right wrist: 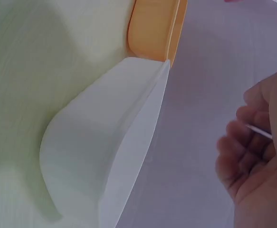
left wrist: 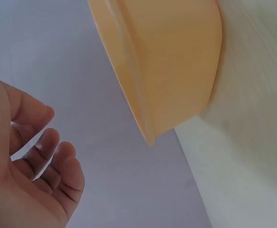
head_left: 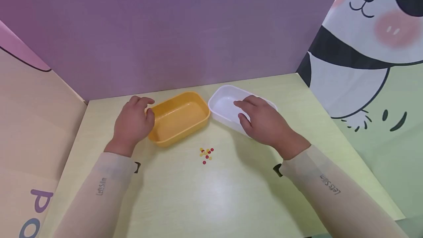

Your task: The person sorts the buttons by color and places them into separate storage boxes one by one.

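Note:
My left hand [head_left: 133, 122] is held above the left end of a yellow tray [head_left: 178, 116], fingers loosely bent and nothing between them. The left wrist view shows that hand [left wrist: 33, 161] apart from the tray's rim. Over the white tray [head_left: 228, 102] hovers my right hand [head_left: 264, 120], its fingers slightly bent. In the right wrist view a thin pale streak shows among the fingers of the right hand [right wrist: 257, 147]; whether it is a gap or an object I cannot tell. Several small red and yellow discs [head_left: 206, 153] lie loosely together on the table in front of the trays.
Both trays stand with their near corners meeting at the back of the pale table [head_left: 205, 201]. A purple wall panel [head_left: 185, 32] rises behind it. Side panels flank the table, the right one [head_left: 373, 94] printed with a panda.

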A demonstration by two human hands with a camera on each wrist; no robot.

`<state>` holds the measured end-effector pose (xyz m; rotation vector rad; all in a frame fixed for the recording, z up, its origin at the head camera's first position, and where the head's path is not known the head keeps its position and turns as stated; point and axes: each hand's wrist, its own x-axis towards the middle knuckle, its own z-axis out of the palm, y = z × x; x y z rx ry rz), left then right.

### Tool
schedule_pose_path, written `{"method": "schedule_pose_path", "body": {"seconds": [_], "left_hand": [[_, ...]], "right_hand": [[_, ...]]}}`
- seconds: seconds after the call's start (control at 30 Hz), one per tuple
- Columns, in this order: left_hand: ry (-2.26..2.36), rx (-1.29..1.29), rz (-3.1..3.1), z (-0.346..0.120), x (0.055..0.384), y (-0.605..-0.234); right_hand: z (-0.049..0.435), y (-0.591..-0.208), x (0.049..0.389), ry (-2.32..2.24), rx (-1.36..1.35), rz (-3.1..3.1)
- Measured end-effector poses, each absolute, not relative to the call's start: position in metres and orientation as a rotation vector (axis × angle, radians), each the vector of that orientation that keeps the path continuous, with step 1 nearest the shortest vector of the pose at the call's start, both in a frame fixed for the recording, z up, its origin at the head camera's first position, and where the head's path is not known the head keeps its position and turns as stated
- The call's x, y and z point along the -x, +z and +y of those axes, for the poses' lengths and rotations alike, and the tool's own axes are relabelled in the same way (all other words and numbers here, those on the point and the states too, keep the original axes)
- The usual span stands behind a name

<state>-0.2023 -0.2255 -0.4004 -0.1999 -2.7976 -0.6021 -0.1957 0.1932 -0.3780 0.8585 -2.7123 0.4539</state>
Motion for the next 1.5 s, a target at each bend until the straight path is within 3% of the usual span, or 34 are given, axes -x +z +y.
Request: {"method": "schedule_pose_path", "body": {"seconds": [0.53,1.5], "left_hand": [[-1.12,-0.222,-2.697,-0.236,0.198,-0.417],[-1.532,-0.508,-2.691,-0.247,0.201,-0.435]], "right_hand": [[0.179,-0.394,0.186,0.559,-1.036,-2.678],[0.161,-0.44,0.183,0.686,-1.061,-2.982]]}}
